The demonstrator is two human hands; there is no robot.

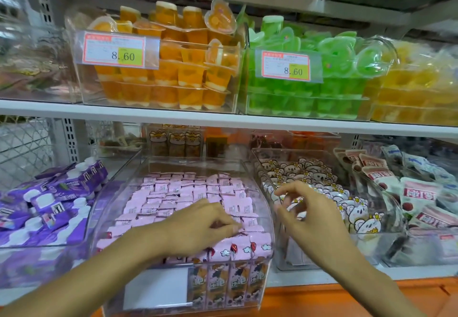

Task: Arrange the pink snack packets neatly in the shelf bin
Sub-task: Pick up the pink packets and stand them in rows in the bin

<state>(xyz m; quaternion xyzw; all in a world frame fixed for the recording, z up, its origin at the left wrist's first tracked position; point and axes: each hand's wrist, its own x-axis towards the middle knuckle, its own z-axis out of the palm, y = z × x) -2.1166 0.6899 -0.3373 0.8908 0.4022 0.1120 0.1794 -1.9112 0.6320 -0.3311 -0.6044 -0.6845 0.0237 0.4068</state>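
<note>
On the lower shelf, the clear bin point(269, 220) sits between a tray of purple packs point(57, 202) and a bin of bear-print packs point(322, 193), and it is nearly full of pink packets point(188, 193). Most of them already stand in tidy rows from the back wall to the front, with 1 upright row pressed against the front panel showing its printed faces. The job looks close to done — what seems left is the front right patch, where a few packets lie at slightly different angles.

The left hand point(203, 225) is down in the bin, fingers curled onto the packets near the front right; it seems to be pinching or nudging 1 of them, though the fingertips are partly hidden, so I cannot tell for sure whether it grips. The right hand point(302, 207) hovers over the bin's right wall, fingers loosely bent and spread, holding nothing that can be seen.

Above, jelly cups point(173, 69) fill the upper shelf — no part of this task.
</note>
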